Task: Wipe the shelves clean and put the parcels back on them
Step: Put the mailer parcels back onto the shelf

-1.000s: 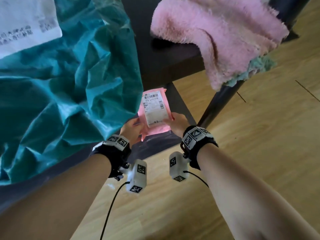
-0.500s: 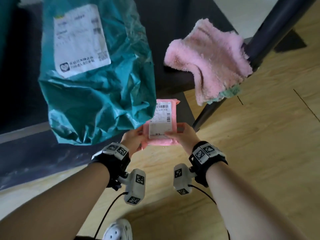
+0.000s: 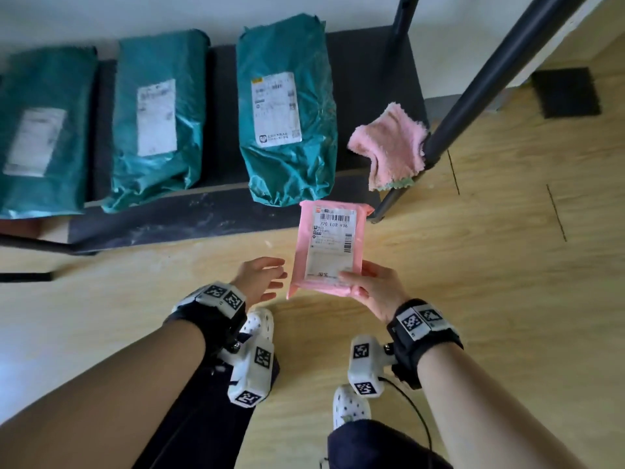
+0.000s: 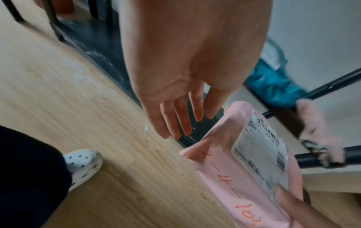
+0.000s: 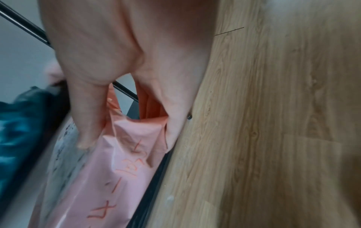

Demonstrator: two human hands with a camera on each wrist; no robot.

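A small pink parcel (image 3: 329, 245) with a white barcode label hangs over the wooden floor, in front of the dark shelf (image 3: 223, 157). My right hand (image 3: 370, 286) pinches its near end, thumb on the label; the right wrist view shows that grip on the pink parcel (image 5: 125, 151). My left hand (image 3: 262, 279) is just left of the parcel, fingers straight and apart from it; in the left wrist view the left hand (image 4: 183, 120) is empty beside the pink parcel (image 4: 244, 169). Three teal parcels (image 3: 285, 110) lie on the shelf. A pink cloth (image 3: 389, 143) lies on the shelf's right corner.
Dark metal posts (image 3: 487, 82) of the rack rise at the right of the shelf. A lower dark shelf (image 3: 176, 221) with pale smears juts out towards me. My white shoes (image 3: 348, 406) stand on the wooden floor (image 3: 507, 265). A black vent (image 3: 564, 93) sits by the wall.
I have stood up and back, so the whole shelf shows. The pink parcel came off the lower shelf towards me. My left hand let go of it; the right still holds it.
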